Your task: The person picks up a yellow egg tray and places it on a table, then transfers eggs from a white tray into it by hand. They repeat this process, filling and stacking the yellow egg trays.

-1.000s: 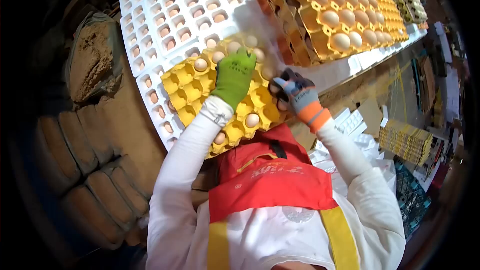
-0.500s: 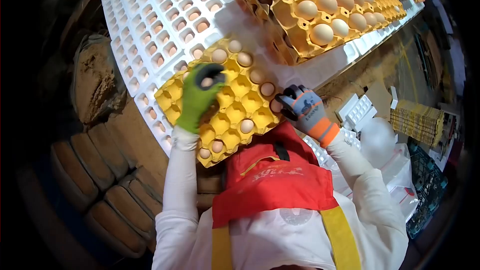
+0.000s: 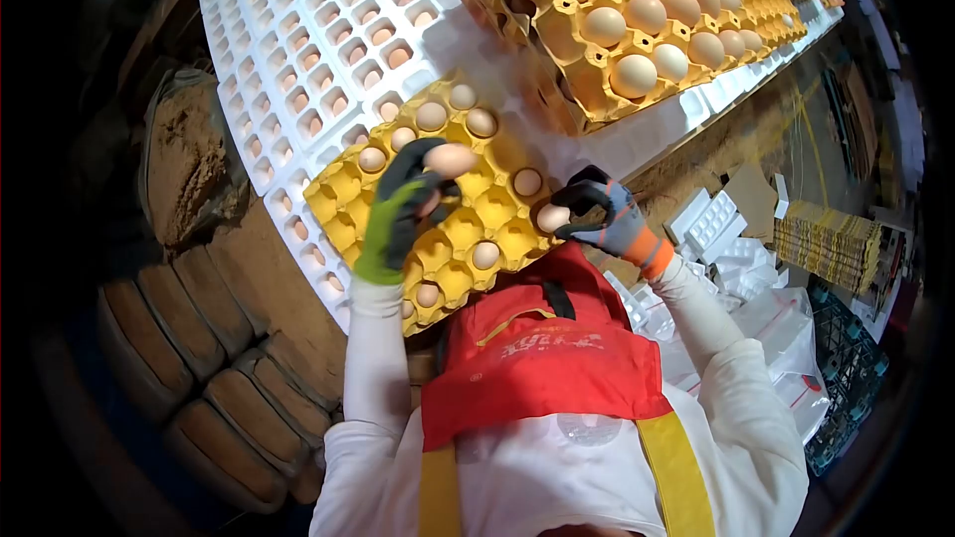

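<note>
My left hand (image 3: 406, 201), in a green and black glove, is closed on a brown egg (image 3: 450, 160) held up over the yellow egg tray (image 3: 350, 201). A second egg (image 3: 428, 204) shows partly inside the same hand, among the fingers. My right hand (image 3: 603, 219), in a grey and orange glove, pinches an egg (image 3: 553, 219) at the tray's right edge between thumb and fingers. Several other eggs sit in the tray's cups, one egg (image 3: 485, 256) near its front. Many cups hold nothing.
White foam trays (image 3: 298, 50) with eggs in many cells spread beyond the yellow tray. A tall stack of egg trays (image 3: 557, 70) with eggs on top stands behind right. Brown bundles (image 3: 219, 308) lie lower left. Plastic bags (image 3: 776, 338) and piled yellow cartons (image 3: 828, 249) are at right.
My left hand has turned and an egg now shows between its fingertips. One egg has left its cup on the tray's right side. My right hand's fingers have come around the edge egg.
</note>
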A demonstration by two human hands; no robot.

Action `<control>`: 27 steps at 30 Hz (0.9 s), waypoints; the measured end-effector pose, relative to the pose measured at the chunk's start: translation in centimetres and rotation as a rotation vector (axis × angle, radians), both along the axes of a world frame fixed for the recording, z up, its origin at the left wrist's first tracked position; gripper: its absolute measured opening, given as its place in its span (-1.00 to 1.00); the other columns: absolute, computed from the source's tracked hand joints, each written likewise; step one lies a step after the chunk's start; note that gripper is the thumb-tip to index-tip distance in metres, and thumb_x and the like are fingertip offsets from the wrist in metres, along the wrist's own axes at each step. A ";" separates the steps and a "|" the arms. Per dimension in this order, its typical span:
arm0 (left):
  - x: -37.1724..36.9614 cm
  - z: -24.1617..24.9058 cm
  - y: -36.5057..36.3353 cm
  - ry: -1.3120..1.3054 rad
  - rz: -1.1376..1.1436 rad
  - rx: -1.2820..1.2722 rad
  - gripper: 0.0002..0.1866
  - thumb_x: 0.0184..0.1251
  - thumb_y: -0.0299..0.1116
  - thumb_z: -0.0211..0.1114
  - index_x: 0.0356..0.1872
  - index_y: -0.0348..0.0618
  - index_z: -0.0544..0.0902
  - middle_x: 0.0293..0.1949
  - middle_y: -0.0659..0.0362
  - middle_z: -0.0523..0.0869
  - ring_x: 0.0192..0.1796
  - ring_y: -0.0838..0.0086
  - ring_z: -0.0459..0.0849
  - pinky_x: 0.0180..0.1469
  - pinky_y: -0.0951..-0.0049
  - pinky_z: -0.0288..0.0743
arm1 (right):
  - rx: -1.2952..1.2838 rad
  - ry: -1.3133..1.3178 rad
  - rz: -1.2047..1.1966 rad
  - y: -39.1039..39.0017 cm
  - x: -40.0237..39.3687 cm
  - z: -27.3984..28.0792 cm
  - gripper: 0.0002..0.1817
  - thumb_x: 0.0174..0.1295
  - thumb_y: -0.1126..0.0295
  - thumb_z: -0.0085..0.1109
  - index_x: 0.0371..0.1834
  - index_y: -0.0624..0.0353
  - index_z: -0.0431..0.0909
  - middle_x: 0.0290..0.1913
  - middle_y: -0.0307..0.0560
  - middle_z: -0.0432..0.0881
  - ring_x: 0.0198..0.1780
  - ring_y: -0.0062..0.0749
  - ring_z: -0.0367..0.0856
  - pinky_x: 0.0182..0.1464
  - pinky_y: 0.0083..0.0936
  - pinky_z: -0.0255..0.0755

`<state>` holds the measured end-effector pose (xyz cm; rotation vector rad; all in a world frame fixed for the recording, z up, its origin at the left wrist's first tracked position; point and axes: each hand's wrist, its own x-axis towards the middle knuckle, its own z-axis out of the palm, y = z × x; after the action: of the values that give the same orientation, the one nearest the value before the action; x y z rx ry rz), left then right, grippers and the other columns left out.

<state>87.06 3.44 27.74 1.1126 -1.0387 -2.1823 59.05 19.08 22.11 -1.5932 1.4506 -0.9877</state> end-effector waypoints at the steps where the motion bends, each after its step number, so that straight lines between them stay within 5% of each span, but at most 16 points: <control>1: 1.8 -0.7 0.4 0.124 0.038 0.021 -0.52 0.46 -0.29 0.20 0.36 -0.12 0.48 0.14 0.10 0.71 -0.16 0.64 0.65 -0.33 0.69 0.46 | 0.063 -0.116 -0.037 0.1 0.1 0.5 -0.48 -0.02 0.37 0.65 0.05 0.12 0.67 -0.02 -0.08 0.69 -0.02 -0.25 0.67 0.05 -0.40 0.55; 3: 3.2 -1.0 1.5 0.304 0.208 0.032 -0.47 0.55 -0.26 0.12 0.47 -0.14 0.34 0.36 -0.08 0.57 -0.17 0.56 0.65 -0.35 0.71 0.47 | 0.183 -0.345 -0.113 0.7 0.4 1.3 -0.52 0.03 0.42 0.63 0.04 0.16 0.66 0.00 -0.15 0.69 0.01 -0.40 0.67 0.08 -0.45 0.55; 4: 3.5 -0.6 1.6 0.264 0.239 0.014 -0.50 0.56 -0.26 0.13 0.44 -0.15 0.38 0.30 -0.06 0.60 -0.18 0.57 0.64 -0.34 0.70 0.47 | 0.332 -0.553 -0.124 1.3 0.3 1.5 -0.54 0.12 0.45 0.57 0.10 0.17 0.62 0.09 -0.19 0.68 0.11 -0.51 0.63 0.14 -0.46 0.56; 8: 3.9 -1.8 -0.1 -0.079 0.128 -0.310 -0.58 0.59 -0.23 0.21 0.35 -0.15 0.48 0.17 0.09 0.65 -0.20 0.64 0.60 -0.37 0.70 0.39 | 0.469 -0.849 -0.217 1.7 1.1 2.1 -0.48 0.22 0.49 0.44 0.25 0.19 0.48 0.19 -0.09 0.60 0.20 -0.39 0.61 0.24 -0.35 0.58; 9: 3.5 -1.5 -0.8 -0.130 0.126 -0.182 -0.75 0.51 -0.43 0.24 0.14 -0.15 0.64 -0.02 0.25 0.61 -0.16 0.68 0.60 -0.25 0.68 0.49 | 0.496 -0.872 -0.232 1.7 1.2 2.2 -0.47 0.24 0.49 0.40 0.27 0.19 0.45 0.21 -0.07 0.58 0.21 -0.36 0.61 0.25 -0.31 0.59; 10: 2.8 -2.2 -1.2 -0.176 0.117 -0.320 -0.75 0.47 -0.43 0.23 0.11 -0.14 0.65 -0.02 0.23 0.63 -0.15 0.63 0.60 -0.25 0.65 0.46 | 0.523 -0.896 -0.248 1.5 1.3 2.4 -0.47 0.27 0.49 0.36 0.30 0.19 0.42 0.22 -0.05 0.56 0.22 -0.34 0.60 0.26 -0.28 0.60; 12: 0.5 -3.0 -2.2 -0.559 0.055 -1.161 -0.73 0.29 -0.48 0.25 -0.01 -0.08 0.73 0.00 0.21 0.64 -0.04 0.40 0.66 -0.12 0.44 0.52 | 0.506 -1.043 -0.251 0.8 1.7 3.6 -0.47 0.29 0.46 0.35 0.30 0.20 0.40 0.24 -0.04 0.54 0.22 -0.32 0.60 0.26 -0.23 0.62; 13: -1.2 -1.3 -2.0 -0.710 0.027 -1.148 -0.75 0.23 -0.45 0.31 -0.08 0.00 0.77 0.03 0.18 0.63 0.11 0.22 0.66 0.01 0.29 0.56 | 0.494 -1.116 -0.247 0.2 1.9 4.1 -0.47 0.30 0.44 0.34 0.31 0.20 0.39 0.24 -0.04 0.52 0.22 -0.31 0.60 0.25 -0.21 0.63; 15: -4.2 -1.3 -2.6 -0.914 -0.062 -1.370 -0.78 0.17 -0.45 0.34 -0.15 0.03 0.76 0.01 0.18 0.62 0.08 0.19 0.66 -0.01 0.25 0.58 | 0.463 -0.864 -0.233 -1.1 2.5 3.9 -0.56 0.31 0.40 0.37 0.21 0.19 0.48 0.09 -0.13 0.61 0.04 -0.42 0.66 0.03 -0.39 0.67; 18: -8.9 -5.3 -3.1 -1.193 -0.251 -1.294 -0.81 0.14 -0.40 0.37 -0.20 0.06 0.73 -0.01 0.16 0.59 0.00 0.21 0.66 -0.04 0.21 0.59 | 0.459 -0.641 -0.278 -3.0 4.6 4.4 -0.71 0.34 0.39 0.36 0.08 0.18 0.59 -0.10 -0.25 0.66 -0.17 -0.56 0.66 -0.20 -0.54 0.59; 21: -10.3 -3.9 -2.8 -1.399 -0.358 -1.453 -0.86 0.26 -0.29 0.31 -0.20 -0.02 0.72 -0.10 0.15 0.60 -0.14 0.26 0.64 -0.06 0.19 0.52 | 0.194 -0.231 -0.210 -4.5 5.4 3.6 -0.70 0.30 0.39 0.36 0.06 0.17 0.60 -0.13 -0.18 0.67 -0.11 -0.39 0.67 -0.11 -0.38 0.59; 27: -5.9 -3.5 -3.1 -0.842 -0.067 -1.272 -0.58 0.00 -0.24 0.56 -0.05 0.02 0.72 -0.02 0.16 0.62 0.01 0.22 0.67 -0.07 0.22 0.58 | -0.020 0.254 -0.312 -6.5 6.6 1.7 -0.57 0.24 0.40 0.37 0.19 0.12 0.54 -0.05 -0.04 0.66 -0.05 -0.11 0.66 0.01 -0.33 0.55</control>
<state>81.11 0.37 24.26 1.2292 -2.2913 -0.5740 65.62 12.55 23.80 -1.5806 1.9131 -0.9991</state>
